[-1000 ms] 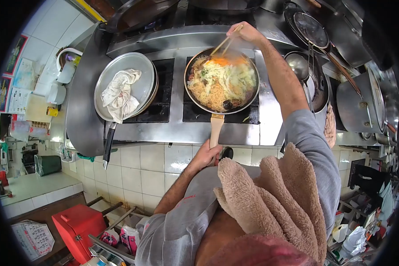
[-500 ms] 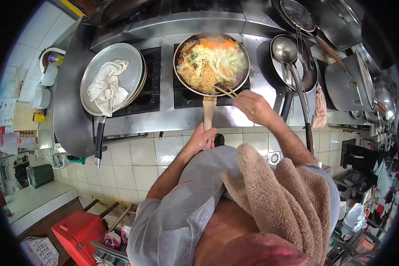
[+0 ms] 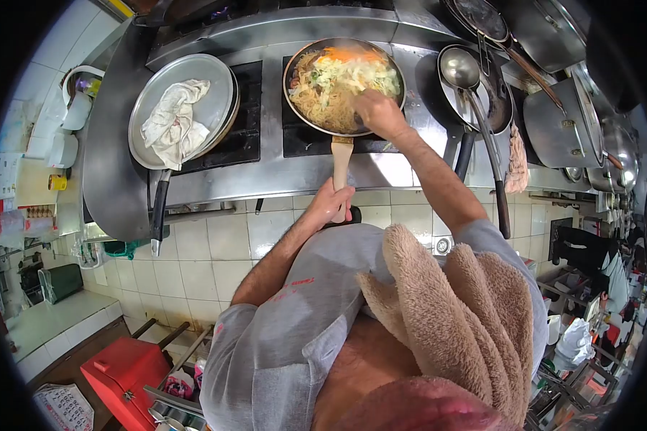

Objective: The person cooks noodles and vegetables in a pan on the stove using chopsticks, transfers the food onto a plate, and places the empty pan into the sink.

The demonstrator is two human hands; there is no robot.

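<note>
My left hand (image 3: 331, 202) is wrapped round the pale wooden handle (image 3: 341, 164) of a frying pan (image 3: 404, 77) on the stove. Noodles (image 3: 323, 104) fill the pan, with shredded cabbage (image 3: 345, 74) over them and orange carrot strips (image 3: 354, 54) at the far edge; light steam rises. My right hand (image 3: 382, 113) is over the pan's near right part, fingers closed. The chopsticks it held earlier are barely visible now, blurred against the noodles. Their tips cannot be made out.
Left on the stove, a grey lid (image 3: 151, 90) bears a crumpled white cloth (image 3: 176, 126). To the right are a ladle (image 3: 461, 68) across a dark pan, and a large pot (image 3: 561, 133). A red box (image 3: 126, 373) stands lower left. A brown towel (image 3: 446, 316) hangs over my shoulder.
My right hand has gone from the pan's far edge to its near right side, then in over the noodles. My left hand has kept its hold on the handle. The camera view has shifted.
</note>
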